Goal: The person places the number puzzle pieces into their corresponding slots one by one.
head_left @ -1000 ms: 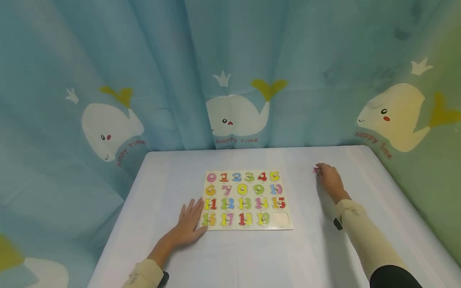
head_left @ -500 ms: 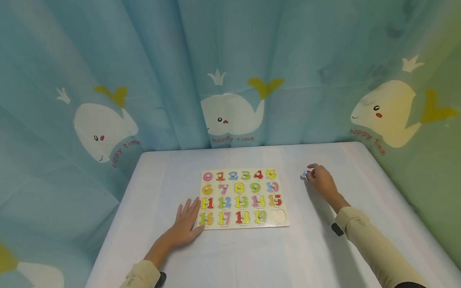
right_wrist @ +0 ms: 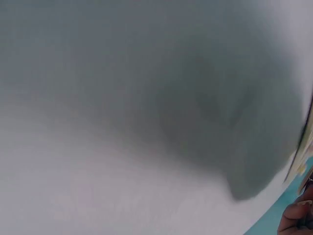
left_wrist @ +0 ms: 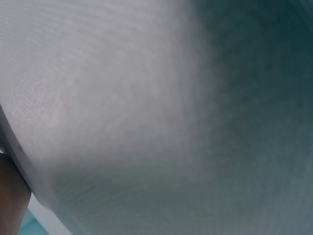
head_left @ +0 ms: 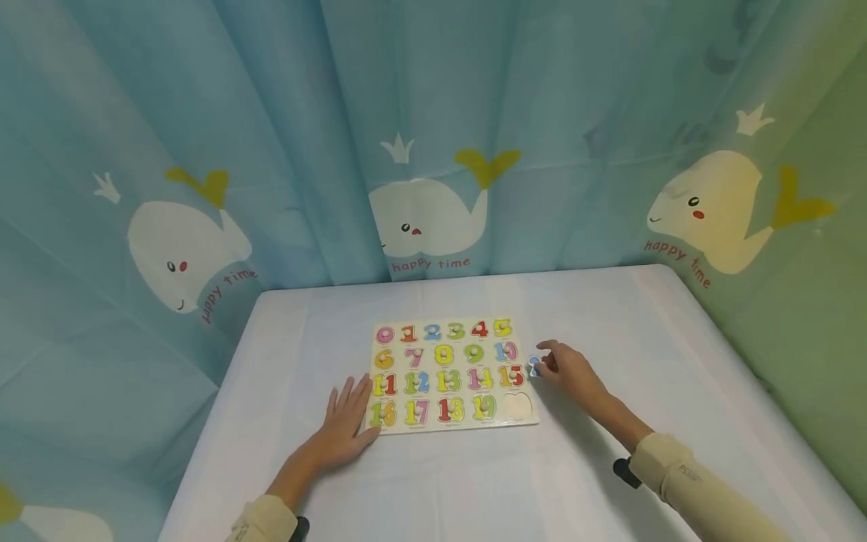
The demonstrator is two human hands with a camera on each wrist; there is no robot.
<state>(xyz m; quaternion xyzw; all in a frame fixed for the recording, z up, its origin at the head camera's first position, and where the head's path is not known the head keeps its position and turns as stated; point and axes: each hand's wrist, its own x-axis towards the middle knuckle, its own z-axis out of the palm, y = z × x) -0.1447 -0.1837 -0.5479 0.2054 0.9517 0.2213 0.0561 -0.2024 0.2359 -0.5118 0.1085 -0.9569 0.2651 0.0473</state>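
A puzzle board (head_left: 433, 428) with rows of coloured, knobbed number pieces lies on the white table. At its bottom right corner is a bare recess (head_left: 518, 406). My left hand (head_left: 342, 425) rests with spread fingers at the board's left edge, thumb at the lower left corner. Just off the board's right edge, my right hand (head_left: 572, 376) pinches a number puzzle piece (head_left: 534, 366) that shows blue; the fingers partly cover it. The right wrist view catches only curled fingers (right_wrist: 296, 215) at its lower right corner.
White cloth covers the table (head_left: 460, 489). Behind it hangs a blue curtain (head_left: 305, 150) printed with whales. In the right wrist view, the board's edge (right_wrist: 303, 139) shows at the far right. The left wrist view is mostly shaded cloth (left_wrist: 107, 98).
My right hand has carried the number puzzle piece left and nearer to me, from the table's far right to beside the board. The left hand stays at the board. The head view has shifted slightly.
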